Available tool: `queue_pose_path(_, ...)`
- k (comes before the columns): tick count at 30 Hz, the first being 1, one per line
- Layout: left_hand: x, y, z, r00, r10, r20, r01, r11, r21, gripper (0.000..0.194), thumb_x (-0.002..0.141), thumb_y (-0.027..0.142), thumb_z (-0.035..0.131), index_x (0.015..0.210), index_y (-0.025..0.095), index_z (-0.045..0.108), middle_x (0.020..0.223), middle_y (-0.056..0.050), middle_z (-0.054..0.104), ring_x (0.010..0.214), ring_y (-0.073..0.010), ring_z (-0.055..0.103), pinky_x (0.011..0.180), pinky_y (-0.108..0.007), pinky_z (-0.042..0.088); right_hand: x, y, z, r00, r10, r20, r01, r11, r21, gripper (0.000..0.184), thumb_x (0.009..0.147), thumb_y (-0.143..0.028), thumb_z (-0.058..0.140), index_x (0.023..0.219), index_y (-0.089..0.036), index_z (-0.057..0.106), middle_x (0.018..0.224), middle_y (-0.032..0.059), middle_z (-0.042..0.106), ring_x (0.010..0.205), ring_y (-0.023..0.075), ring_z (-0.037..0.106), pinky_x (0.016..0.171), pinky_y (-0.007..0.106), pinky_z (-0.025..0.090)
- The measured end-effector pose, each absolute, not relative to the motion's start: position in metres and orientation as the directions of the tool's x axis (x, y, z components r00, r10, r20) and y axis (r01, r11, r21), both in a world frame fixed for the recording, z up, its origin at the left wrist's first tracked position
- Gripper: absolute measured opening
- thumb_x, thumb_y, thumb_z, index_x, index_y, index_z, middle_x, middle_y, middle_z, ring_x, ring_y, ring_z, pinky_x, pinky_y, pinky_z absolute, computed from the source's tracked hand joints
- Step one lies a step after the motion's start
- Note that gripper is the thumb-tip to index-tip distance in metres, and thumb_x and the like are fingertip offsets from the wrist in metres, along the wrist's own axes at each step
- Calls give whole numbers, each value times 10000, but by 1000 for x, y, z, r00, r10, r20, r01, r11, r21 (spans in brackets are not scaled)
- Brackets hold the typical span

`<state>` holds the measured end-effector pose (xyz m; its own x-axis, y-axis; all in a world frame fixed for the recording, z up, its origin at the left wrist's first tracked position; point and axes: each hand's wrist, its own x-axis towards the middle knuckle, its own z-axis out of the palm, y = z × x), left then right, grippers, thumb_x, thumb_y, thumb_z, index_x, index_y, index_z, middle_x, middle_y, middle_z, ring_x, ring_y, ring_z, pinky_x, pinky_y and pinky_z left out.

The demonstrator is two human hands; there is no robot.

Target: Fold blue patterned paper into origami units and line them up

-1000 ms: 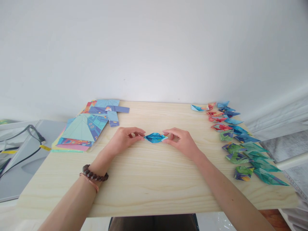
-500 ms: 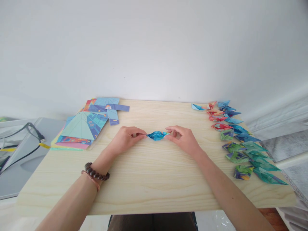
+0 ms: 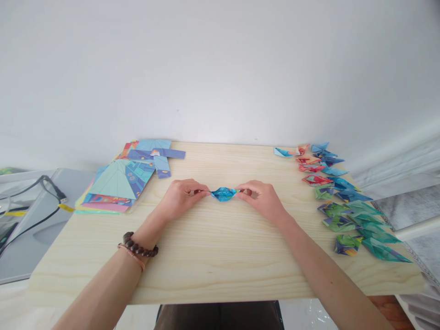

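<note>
A small blue folded paper boat (image 3: pixel 223 194) with some green and orange print lies between my hands, low over the middle of the table. Its left tip is pinched between the thumb and fingers of my left hand (image 3: pixel 184 197). At the other end, my right hand (image 3: pixel 259 197) pinches the right tip the same way. The fingertips cover both ends of the boat. Dark beads and a copper-coloured band circle my left wrist.
Several folded paper boats (image 3: pixel 316 180) in red, blue and green stand in rows along the right side of the wooden table (image 3: pixel 220 256). Patterned paper sheets (image 3: pixel 115 178) are stacked at the left. Beyond the left edge, black cables (image 3: pixel 48 183) lie on a grey surface.
My right fingers have closed more firmly on the boat's right tip. The boat's middle looks slightly wider and more bunched. Both hands stay in nearly the same place.
</note>
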<state>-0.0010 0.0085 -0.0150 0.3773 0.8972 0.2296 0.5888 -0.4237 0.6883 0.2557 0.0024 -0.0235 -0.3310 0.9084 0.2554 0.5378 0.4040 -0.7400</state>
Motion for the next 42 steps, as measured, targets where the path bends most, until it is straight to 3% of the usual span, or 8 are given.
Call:
queue_pose_path(4,9,19,-14,239,948,213,565,-314,763,297,785,454,594,836,193,726,795,-21,690,575,-107,493,543,-217,386,266,7,-27,-227,958,175,563,276,-779,342,743,-385,653,1030,-203,613,846,22,663,608,112,530,618,265,449)
queue_pose_path(7,27,35,-9,175,963,204,506,-266,820,309,758,461,624,820,175,725,731,-14,681,574,-106,498,538,-212,387,273,3,-28,-134,978,161,652,209,-729,244,787,-371,598,955,-195,587,761,8,633,590,114,506,610,267,422)
queue_pose_path(11,68,63,1,278,934,225,447,-333,830,288,766,440,626,816,175,725,702,-3,668,577,-102,502,552,-217,388,278,-16,-26,-174,964,199,787,258,-560,138,842,-300,528,763,-189,551,677,6,587,700,149,506,673,284,380)
queue_pose_path(17,147,107,-6,396,843,363,394,-513,763,233,757,420,645,809,209,727,874,-12,669,741,-127,556,656,-233,416,275,-36,-26,-248,938,242,828,335,-450,121,846,-225,497,737,-176,517,728,18,583,739,153,479,721,286,350)
queue_pose_path(25,188,141,-41,406,841,358,429,-520,738,227,770,390,622,831,198,727,824,-31,607,653,-117,513,637,-254,414,272,-30,-28,-211,944,252,820,311,-481,132,839,-235,494,716,-189,498,706,-6,587,717,145,478,699,283,330)
queue_pose_path(42,199,146,-47,393,845,363,511,-529,678,212,785,407,600,804,239,729,864,-26,623,648,-128,511,595,-262,372,261,-24,-31,-162,960,228,844,255,-473,108,819,-264,526,730,-202,520,706,-15,625,695,150,520,680,294,306)
